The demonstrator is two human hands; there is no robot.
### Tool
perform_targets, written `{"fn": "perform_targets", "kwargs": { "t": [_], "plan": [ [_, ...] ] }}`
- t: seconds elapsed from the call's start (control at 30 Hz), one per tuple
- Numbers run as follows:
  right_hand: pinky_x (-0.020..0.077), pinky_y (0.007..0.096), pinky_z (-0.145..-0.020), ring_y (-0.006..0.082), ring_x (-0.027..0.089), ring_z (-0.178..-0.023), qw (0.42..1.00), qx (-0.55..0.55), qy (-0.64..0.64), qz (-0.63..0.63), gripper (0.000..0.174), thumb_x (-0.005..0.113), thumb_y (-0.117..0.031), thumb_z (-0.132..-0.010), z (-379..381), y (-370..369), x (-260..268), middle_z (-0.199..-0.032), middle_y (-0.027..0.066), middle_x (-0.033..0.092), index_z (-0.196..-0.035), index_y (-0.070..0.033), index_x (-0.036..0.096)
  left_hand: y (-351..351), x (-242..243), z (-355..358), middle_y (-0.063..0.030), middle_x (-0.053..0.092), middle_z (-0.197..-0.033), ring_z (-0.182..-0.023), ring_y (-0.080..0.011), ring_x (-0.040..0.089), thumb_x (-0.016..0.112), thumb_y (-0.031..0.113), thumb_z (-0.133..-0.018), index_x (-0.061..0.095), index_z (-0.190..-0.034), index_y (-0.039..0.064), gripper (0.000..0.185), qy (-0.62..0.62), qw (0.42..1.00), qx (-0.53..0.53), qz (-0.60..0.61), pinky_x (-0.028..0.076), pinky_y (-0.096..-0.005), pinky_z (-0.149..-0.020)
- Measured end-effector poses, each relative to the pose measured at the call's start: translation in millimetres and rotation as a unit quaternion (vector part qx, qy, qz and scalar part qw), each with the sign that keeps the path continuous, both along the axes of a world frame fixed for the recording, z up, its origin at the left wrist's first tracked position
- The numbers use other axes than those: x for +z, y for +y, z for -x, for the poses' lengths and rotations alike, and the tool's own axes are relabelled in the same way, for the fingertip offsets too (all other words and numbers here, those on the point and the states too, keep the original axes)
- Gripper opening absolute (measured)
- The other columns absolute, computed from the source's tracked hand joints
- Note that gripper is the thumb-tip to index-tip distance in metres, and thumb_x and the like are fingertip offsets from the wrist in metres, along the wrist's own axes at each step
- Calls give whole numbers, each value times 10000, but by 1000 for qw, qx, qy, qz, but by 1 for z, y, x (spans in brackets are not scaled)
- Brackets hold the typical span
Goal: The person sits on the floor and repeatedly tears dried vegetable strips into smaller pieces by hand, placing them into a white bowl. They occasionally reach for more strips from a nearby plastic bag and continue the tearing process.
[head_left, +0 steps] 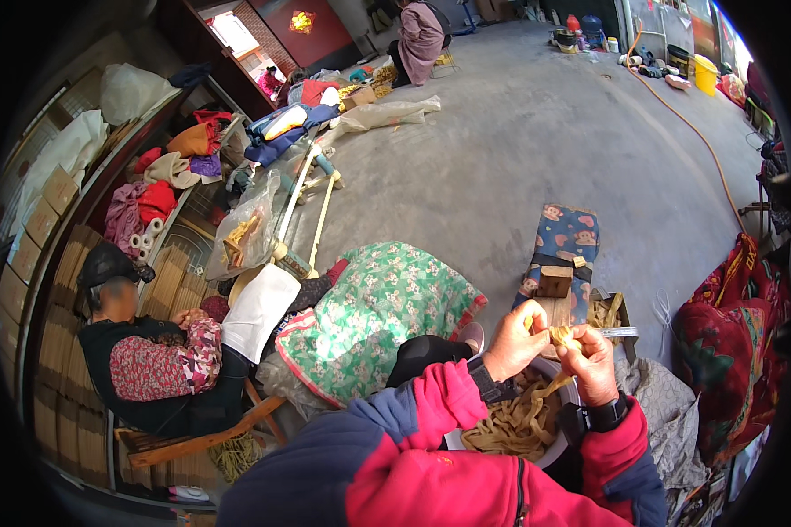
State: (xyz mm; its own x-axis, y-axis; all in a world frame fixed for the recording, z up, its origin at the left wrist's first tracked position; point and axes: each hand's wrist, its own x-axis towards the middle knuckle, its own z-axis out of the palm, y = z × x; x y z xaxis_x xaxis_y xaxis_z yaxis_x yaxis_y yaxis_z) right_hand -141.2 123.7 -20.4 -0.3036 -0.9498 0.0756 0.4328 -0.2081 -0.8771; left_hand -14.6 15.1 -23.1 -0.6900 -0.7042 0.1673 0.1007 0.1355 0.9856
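Observation:
My left hand (pixel 515 342) and my right hand (pixel 590 365) are raised close together over a pale basin (pixel 568 395). Between their fingertips is a small folded piece of yellowish strip material (pixel 563 334). A longer tan strip hangs from my right hand into the basin, where a loose heap of similar tan strips (pixel 511 421) lies. Just beyond my hands is a bench padded with blue monkey-print cloth (pixel 567 230), with a small wooden block (pixel 555 282) on it. Beside the bench, an open box (pixel 606 309) holds more tan pieces.
A co-worker (pixel 165 356) sits at the left beside a green patterned blanket (pixel 389 309). Another person (pixel 422 39) sits at the far back. Red patterned cloth (pixel 725 356) lies at the right, near an orange hose (pixel 708 145). A metal-framed rack (pixel 303 197) stands left of centre.

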Motion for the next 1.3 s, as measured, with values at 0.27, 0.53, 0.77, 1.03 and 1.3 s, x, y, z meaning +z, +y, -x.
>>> {"fn": "perform_targets", "kwargs": {
  "t": [0.27, 0.53, 0.77, 1.03, 1.3],
  "plan": [
    [306, 178, -525, 19, 396, -591, 994, -34, 99, -40, 188, 542, -176, -968, 11, -3, 4, -678, -58, 515, -899, -14, 608, 14, 16, 0, -62, 542, -770, -710, -184, 592, 654, 147, -859, 575, -917, 66, 128, -52, 962, 48, 264, 461, -257, -639],
    [301, 201, -486, 33, 387, -538, 993, -32, 108, -45, 259, 506, -213, -985, 2, -2, -2, -625, -52, 459, -777, -64, 545, 21, 29, -3, -47, 553, -716, -607, -215, 593, 675, 153, -829, 547, -839, 71, 152, -128, 905, 80, 397, 449, -318, -519],
    [304, 220, -518, 23, 389, -600, 975, -146, 168, -25, 406, 502, -223, -990, 12, 4, -2, -620, -50, 477, -627, -42, 518, 25, 37, -10, 55, 471, -659, -617, -30, 424, 535, 163, -961, 538, -746, 32, 252, 9, 997, -76, 27, 364, -222, -535],
    [352, 225, -582, 67, 397, -654, 968, -30, 247, -29, 288, 474, -214, -998, 12, 4, -8, -687, -30, 457, -796, -15, 528, 1, 52, -14, -94, 582, -1041, -997, -294, 537, 600, 112, -814, 595, -1006, 16, 215, -139, 806, 69, 572, 402, -402, -926],
    [230, 198, -457, 17, 323, -511, 996, -12, 16, -87, 284, 530, -205, -973, 0, 7, 5, -600, -72, 431, -720, -77, 539, 3, 8, -9, -90, 492, -771, -738, -278, 530, 618, 146, -795, 489, -804, 63, 154, -130, 823, -21, 553, 424, -385, -669]
  ]
}}
